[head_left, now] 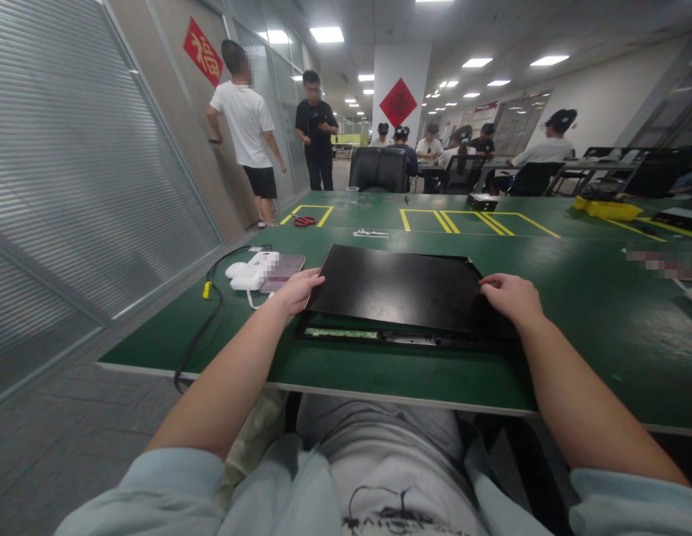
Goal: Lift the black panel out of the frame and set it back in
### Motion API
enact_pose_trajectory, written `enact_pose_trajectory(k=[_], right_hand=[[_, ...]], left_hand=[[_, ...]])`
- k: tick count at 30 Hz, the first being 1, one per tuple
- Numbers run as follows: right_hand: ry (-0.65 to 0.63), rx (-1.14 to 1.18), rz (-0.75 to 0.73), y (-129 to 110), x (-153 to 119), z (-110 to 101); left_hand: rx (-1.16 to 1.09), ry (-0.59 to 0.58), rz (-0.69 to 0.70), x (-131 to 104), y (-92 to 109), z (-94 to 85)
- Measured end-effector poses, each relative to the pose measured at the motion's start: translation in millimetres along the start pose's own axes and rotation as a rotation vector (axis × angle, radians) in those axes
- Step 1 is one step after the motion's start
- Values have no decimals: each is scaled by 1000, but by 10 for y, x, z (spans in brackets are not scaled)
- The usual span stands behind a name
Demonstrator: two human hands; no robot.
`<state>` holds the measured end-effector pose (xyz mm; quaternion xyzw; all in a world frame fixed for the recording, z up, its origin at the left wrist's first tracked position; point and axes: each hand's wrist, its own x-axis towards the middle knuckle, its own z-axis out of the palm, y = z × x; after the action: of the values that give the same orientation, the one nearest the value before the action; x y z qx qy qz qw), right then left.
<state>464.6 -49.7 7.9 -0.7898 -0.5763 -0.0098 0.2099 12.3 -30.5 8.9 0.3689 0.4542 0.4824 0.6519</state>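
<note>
A black flat display panel [399,286] is gripped at both sides by my hands. My left hand [301,290] pinches its left edge, thumb on top. At the right edge, my right hand [510,295] holds it between thumb and fingers. Beneath the panel lies a black frame [407,341], its near strip uncovered. A green circuit board [340,333] shows along that strip at the left. The panel's near edge sits a little above the frame; whether its far edge touches the frame I cannot tell.
Left of the panel are a phone [283,272], a white device [255,269] and a black cable [198,335] hanging over the green table's [212,327] edge. Farther back lie red scissors [304,221], a silver tool [370,234] and a yellow tray [608,208]. Several people are beyond the table.
</note>
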Motion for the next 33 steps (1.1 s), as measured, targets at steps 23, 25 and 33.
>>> enact_pose_trajectory(k=[23,25,33], right_hand=[[-45,208,46,278,176,166],[-55,198,57,269,173,163],[-45,222,26,254,165,154]], left_hand=[[357,133,269,77,-64,-134],[457,122,283,70,-72,-138],[601,210,290,82,-97,-147]])
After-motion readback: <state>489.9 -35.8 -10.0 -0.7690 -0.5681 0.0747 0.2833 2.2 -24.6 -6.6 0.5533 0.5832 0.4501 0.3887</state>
